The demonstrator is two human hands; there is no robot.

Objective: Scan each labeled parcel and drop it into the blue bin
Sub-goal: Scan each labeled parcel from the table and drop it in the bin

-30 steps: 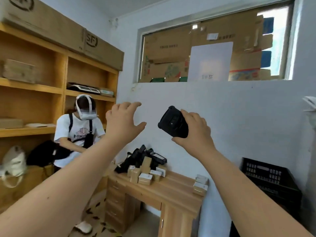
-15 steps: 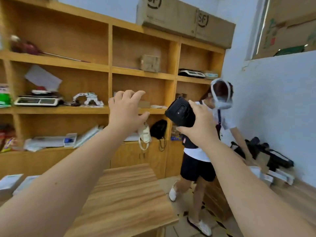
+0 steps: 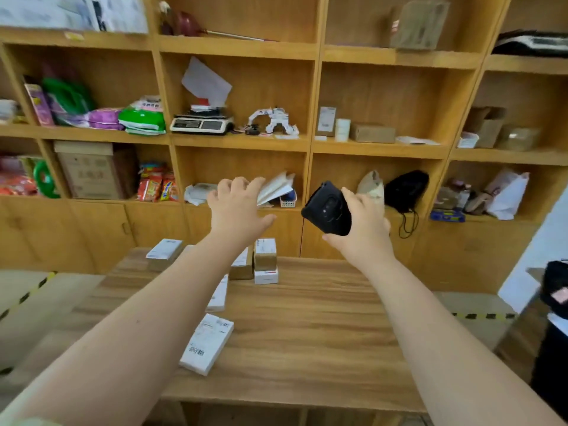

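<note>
Both my arms reach out over a wooden table [image 3: 307, 327]. My right hand [image 3: 362, 229] grips a black handheld scanner [image 3: 327, 209] in the air above the table's far edge. My left hand [image 3: 238, 207] is held up with fingers spread and holds nothing. Several labeled parcels lie on the table: a white-labeled box [image 3: 207, 342] near the front, a thin one [image 3: 218, 292] partly under my left forearm, a brown box [image 3: 164, 253] at the far left, and a small stack [image 3: 266, 261] at the far middle. No blue bin is in view.
A tall wooden shelf unit [image 3: 313, 142] fills the wall behind the table, with a scale [image 3: 201, 124], snack packs, cardboard boxes and bags. A black-clad person's edge [image 3: 556, 290] shows at far right. Striped floor tape [image 3: 482, 315] runs behind the table.
The view has swung left from the window wall and a person at a desk to the shelves and this parcel table. Both hands keep the same pose; the scanner stays in my right hand.
</note>
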